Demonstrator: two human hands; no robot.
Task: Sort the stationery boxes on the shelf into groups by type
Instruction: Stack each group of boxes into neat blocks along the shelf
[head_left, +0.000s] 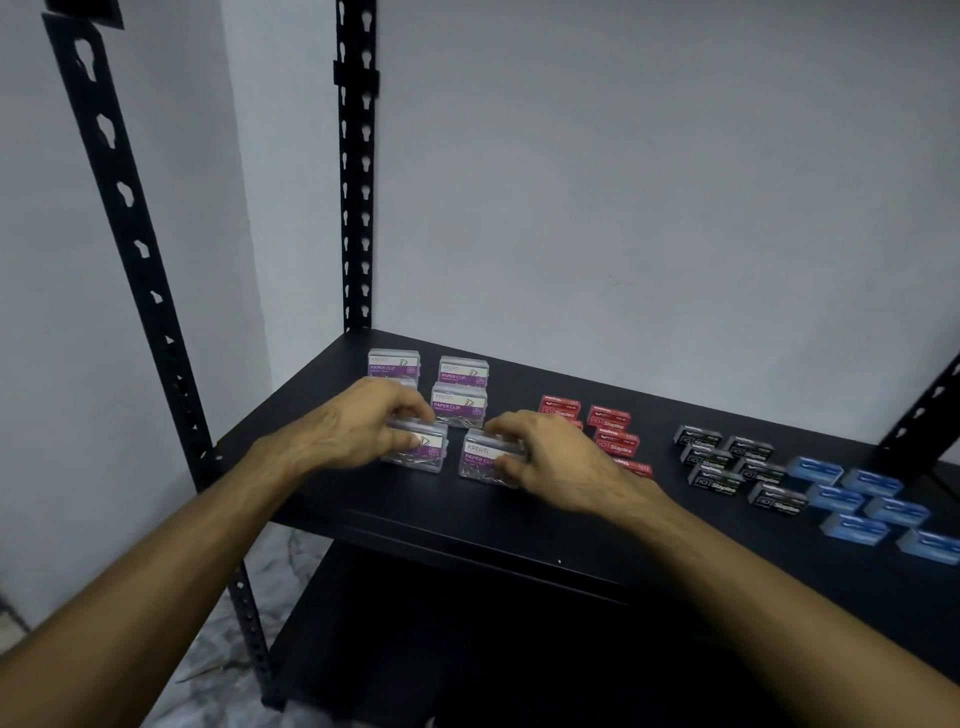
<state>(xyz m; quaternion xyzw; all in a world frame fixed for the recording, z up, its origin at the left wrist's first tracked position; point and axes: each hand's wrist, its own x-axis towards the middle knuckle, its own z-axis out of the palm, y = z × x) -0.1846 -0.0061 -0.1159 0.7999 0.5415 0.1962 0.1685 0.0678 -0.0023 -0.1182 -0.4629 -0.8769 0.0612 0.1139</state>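
On the black shelf (467, 525), the left hand (358, 426) pinches 1 front paper-clip box (418, 447) and the right hand (550, 457) another (480, 460), apparently squaring the group's front row. Behind stand 3 more clip boxes (460, 405); red (608, 418), black (717, 480) and blue staple boxes (852, 499) look sorted. Next: align, release.

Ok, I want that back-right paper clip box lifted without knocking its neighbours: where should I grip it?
Grip the back-right paper clip box by its two short ends, coming from above. It stands upright, and another box sits close in front, blocking a frontal approach.
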